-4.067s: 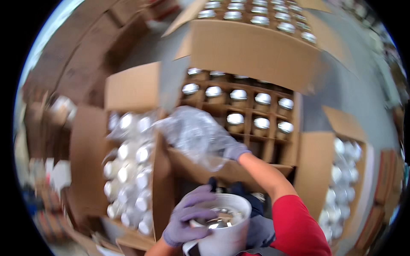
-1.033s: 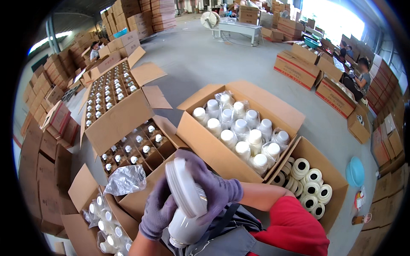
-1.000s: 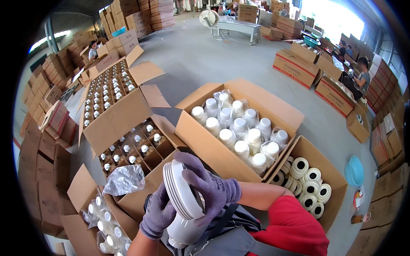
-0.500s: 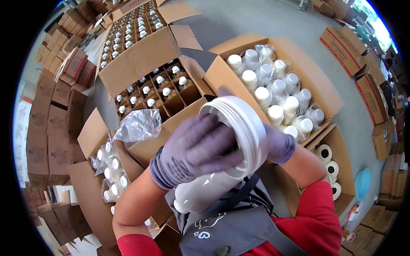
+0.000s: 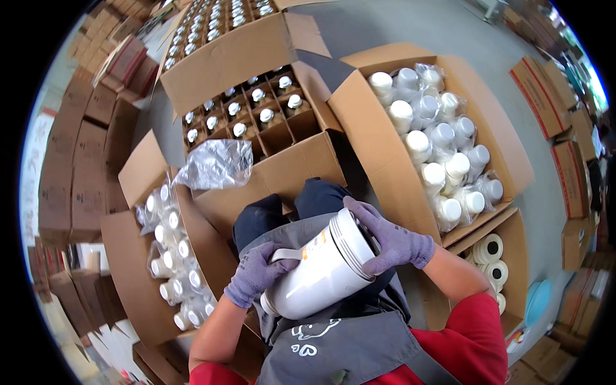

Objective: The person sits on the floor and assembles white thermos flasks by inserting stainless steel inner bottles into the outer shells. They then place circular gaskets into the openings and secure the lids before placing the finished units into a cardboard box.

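A white thermos jug (image 5: 324, 273) with a side handle (image 5: 287, 255) lies tilted over my lap, its wide threaded mouth up and to the right. My left hand (image 5: 260, 273), in a grey-purple knit glove, is closed on the jug's handle side. The fingers of my gloved right hand (image 5: 393, 242) curl about the threaded rim, some of them over the mouth. The jug's inside is mostly hidden from view.
Ahead stands a divided carton (image 5: 269, 163) of silver-topped bottles, a crumpled plastic bag (image 5: 218, 165) on its edge. Cartons of white-capped, plastic-wrapped containers flank me, right (image 5: 366, 138) and left (image 5: 144, 273). A carton (image 5: 521, 247) at lower right holds white rolls with dark centres.
My left hand has come away from the jug's mouth to its handle side. The jug has come down and turned, and my right hand now shows on its rim.
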The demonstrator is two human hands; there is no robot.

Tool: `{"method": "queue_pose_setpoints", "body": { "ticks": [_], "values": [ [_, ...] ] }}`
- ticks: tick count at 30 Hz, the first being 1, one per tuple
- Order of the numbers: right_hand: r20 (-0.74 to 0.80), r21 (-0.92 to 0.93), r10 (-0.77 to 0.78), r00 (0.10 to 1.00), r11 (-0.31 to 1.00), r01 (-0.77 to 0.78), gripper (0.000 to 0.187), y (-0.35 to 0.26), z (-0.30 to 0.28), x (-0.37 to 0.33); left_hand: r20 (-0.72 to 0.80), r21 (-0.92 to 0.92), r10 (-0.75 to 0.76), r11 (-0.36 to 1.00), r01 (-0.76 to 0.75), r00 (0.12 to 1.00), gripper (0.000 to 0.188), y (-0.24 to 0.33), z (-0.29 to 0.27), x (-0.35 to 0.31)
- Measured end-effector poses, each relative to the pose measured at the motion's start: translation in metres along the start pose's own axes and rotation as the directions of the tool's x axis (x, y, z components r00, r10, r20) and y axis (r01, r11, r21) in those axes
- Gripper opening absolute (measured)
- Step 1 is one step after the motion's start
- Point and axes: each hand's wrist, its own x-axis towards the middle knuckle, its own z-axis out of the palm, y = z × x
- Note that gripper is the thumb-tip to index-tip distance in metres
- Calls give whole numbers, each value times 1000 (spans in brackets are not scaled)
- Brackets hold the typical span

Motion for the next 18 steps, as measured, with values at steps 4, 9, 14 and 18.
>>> {"method": "queue_pose_setpoints", "body": {
  "ticks": [4, 9, 14, 18],
  "values": [
    [34, -94, -10, 999, 995, 14, 130, -5, 3, -5, -23, 13, -9, 1000, 10, 1000, 38, 20, -2, -10],
    [63, -268, -91, 994, 958, 104, 132, -25, -6, 2, -66, -91, 44, 995, -50, 997, 52, 18, -2, -15],
    [128, -370, -151, 980, 910, 189, 131, -31, -8, 5, -54, -206, 76, 975, -85, 996, 52, 8, 3, -12],
    [169, -428, -150, 974, 879, 210, 129, -40, -2, 9, -40, -297, 97, 949, -105, 994, 52, -5, 3, -12]
  ]
}}
